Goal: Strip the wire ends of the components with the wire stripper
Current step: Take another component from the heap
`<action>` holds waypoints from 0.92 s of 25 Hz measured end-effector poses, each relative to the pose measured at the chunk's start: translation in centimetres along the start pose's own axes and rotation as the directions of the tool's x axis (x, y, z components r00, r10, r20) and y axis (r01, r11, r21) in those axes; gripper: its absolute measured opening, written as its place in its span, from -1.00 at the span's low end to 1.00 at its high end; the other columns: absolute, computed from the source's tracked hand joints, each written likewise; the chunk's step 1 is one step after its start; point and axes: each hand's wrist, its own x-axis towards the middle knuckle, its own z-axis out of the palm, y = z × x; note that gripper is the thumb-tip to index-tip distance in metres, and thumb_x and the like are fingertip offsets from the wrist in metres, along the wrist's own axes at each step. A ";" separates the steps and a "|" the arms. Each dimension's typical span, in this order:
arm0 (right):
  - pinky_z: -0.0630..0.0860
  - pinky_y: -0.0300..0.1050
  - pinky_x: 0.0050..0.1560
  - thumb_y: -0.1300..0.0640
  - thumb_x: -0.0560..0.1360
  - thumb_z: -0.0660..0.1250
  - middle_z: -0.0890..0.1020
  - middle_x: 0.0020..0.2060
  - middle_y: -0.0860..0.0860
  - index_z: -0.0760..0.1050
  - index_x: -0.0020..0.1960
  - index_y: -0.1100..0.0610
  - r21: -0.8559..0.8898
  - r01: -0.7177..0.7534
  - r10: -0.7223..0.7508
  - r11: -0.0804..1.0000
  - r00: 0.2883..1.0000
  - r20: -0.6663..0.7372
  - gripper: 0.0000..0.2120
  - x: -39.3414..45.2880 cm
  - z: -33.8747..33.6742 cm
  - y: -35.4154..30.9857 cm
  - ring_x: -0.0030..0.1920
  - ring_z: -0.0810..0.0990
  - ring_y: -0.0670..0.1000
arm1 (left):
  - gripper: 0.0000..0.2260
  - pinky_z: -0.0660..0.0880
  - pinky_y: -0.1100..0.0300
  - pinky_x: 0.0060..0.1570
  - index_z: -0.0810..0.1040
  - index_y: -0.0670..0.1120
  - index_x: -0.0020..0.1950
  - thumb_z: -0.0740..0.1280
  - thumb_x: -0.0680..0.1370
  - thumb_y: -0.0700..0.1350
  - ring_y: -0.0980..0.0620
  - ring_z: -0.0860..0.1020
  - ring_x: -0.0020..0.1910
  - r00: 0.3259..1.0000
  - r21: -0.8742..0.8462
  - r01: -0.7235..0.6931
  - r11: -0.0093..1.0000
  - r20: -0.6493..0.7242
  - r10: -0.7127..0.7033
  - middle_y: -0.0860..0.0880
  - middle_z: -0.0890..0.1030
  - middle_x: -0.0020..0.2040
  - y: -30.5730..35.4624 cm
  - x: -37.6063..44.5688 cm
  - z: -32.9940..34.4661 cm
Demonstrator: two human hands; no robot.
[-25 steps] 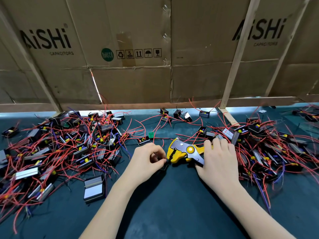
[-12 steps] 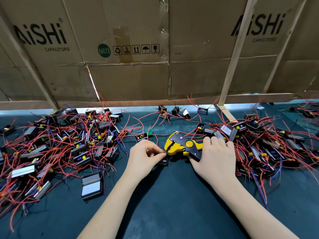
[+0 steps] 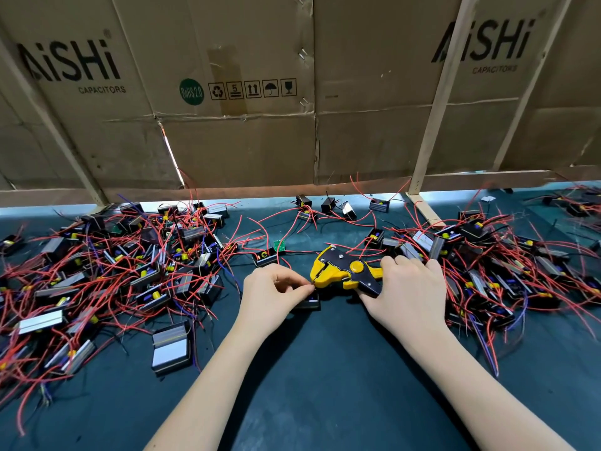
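Head view:
Backdrop: cardboard cartons [image 3: 227,92] behind a dark counter [image 3: 325,385].
Left hand [image 3: 271,296]: pinches a wire at the stripper's nose, above a black component [image 3: 307,302].
Right hand [image 3: 406,291]: clamped on the wire stripper [image 3: 341,271] handles.
Progress: judged mid-strip; piles left [image 3: 113,271] and right [image 3: 504,262], stripped or not cannot be told.
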 end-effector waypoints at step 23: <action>0.37 0.06 -0.11 -0.16 0.10 0.62 0.58 -0.28 0.15 0.50 -0.19 0.23 -0.041 0.007 -0.009 0.999 0.999 -0.041 -0.44 -0.3 0.0 0.9 -0.19 0.54 0.20 | -0.88 0.25 0.40 -0.39 0.56 -0.07 -0.23 0.45 0.44 -0.25 0.15 0.31 -0.47 0.995 0.041 -0.082 0.996 0.059 0.080 0.21 0.43 -0.50 0.0 -0.2 1.1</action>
